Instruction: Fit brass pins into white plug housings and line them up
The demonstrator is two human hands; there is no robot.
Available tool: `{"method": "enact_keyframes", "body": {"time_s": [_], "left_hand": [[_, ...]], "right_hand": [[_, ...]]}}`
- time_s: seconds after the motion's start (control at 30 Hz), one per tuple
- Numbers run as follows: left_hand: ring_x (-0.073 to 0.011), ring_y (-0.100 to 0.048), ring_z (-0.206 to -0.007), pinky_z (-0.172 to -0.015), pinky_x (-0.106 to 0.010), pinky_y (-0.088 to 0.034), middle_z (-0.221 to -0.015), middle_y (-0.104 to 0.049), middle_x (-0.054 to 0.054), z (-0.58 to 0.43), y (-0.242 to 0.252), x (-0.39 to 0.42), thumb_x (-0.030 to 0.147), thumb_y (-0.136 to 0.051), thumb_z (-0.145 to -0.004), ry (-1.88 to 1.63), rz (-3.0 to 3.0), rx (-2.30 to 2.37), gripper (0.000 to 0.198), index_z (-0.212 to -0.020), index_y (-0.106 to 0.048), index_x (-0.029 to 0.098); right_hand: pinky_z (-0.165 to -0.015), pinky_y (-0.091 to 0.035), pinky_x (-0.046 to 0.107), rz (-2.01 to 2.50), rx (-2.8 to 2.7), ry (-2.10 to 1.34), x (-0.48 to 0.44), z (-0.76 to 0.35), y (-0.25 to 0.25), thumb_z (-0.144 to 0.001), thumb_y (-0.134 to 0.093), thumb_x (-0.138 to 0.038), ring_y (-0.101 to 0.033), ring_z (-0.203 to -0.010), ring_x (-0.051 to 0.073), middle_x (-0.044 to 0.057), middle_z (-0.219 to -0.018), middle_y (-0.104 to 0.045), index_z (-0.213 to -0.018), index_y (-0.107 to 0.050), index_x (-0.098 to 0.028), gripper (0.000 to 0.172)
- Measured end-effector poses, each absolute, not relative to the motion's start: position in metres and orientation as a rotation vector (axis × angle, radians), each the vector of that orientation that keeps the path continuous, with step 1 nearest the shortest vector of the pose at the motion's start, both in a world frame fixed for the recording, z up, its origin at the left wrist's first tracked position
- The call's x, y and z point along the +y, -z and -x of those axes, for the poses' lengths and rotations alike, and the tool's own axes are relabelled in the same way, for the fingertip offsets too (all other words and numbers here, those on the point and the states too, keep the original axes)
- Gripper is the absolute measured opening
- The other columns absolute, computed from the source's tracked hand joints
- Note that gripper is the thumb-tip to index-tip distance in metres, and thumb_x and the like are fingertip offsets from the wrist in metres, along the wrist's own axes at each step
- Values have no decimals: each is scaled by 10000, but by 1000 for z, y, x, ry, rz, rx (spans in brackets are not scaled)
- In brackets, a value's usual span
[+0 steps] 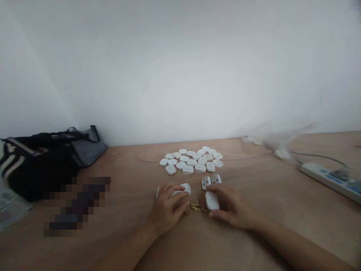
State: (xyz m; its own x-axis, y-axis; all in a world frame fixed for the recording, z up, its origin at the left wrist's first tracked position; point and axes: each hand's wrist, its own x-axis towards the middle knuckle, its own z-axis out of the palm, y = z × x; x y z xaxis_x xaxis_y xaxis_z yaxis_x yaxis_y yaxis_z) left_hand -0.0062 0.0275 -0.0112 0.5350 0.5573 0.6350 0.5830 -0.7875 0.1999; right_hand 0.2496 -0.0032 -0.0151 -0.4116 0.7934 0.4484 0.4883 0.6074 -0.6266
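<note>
My right hand (232,207) holds a white plug cover (212,200) tilted between thumb and fingers. Just behind it, two white plug bodies (206,182) with dark holes stand side by side on the table. My left hand (169,205) is curved over a short row of white plug parts (185,187), fingers touching or just above them and thumb apart. Its fingers hide most of that row. Between my hands lies a small pile of brass pins (195,206).
Many more white plug parts (187,169) lie grouped toward the wall. At left are a black bag (39,162) and a pixelated dark object (81,205). To the right stand a power strip (329,178) with a cable and a clear plastic bag (279,139).
</note>
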Motion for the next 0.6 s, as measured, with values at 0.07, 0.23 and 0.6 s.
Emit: {"method": "enact_keyframes", "body": {"time_s": [0.07, 0.23, 0.6], "left_hand": [[-251, -542, -1011, -881, -430, -441, -1000, -639, -84, 5, 12, 29, 219, -600, -824, 1127, 2715, -1008, 174, -989, -656, 214], [-245, -539, -996, -881, -422, -428, -991, -640, -76, 3, 13, 32, 206, -606, -815, 1134, 2717, -987, 160, -962, -667, 221], [-272, -534, -1045, -906, -475, -397, -1088, -632, -93, 11, 12, 34, 259, -561, -833, 900, 2562, -1343, 241, -1052, -654, 221]], "right_hand": [[-971, -398, 406, 941, -2075, -509, -3, -252, 11, -808, -616, -306, -499, -1125, 251, 99, -1225, -521, -1307, -414, -235, 543], [-946, -411, 377, 854, -1975, -502, 2, -259, 8, -862, -532, -257, -500, -1085, 222, 81, -1131, -525, -1217, -493, -248, 357], [-886, -404, 420, 1082, -2007, -201, 38, -235, -2, -743, -676, -346, -578, -880, 220, 39, -893, -633, -898, -542, -206, 248]]}}
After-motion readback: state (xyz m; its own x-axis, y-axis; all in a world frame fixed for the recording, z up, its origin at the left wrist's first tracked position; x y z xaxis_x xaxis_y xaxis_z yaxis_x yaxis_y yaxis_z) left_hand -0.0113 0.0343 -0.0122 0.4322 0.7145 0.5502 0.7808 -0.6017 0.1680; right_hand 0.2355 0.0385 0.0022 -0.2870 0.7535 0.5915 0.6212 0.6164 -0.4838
